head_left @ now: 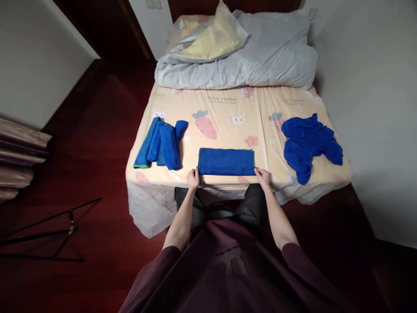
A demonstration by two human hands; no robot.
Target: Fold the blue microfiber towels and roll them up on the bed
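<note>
A blue towel (226,161) with a thin green edge lies folded into a flat rectangle near the front edge of the bed. My left hand (193,178) pinches its near left corner. At the near right corner, the fingers of my right hand (262,177) are closed on the same towel. Several rolled or folded blue towels (169,145) lie close together to the left, some overlapping. To the right is a crumpled heap of blue towels (306,141); how many it holds I cannot tell.
The bed has a cream sheet (228,119) printed with carrots and rabbits. A grey quilt (276,56) and a yellow pillow (213,41) in a clear cover are bunched at its far end. Black tripod legs (70,228) stand on the floor at left, near a curtain (22,152).
</note>
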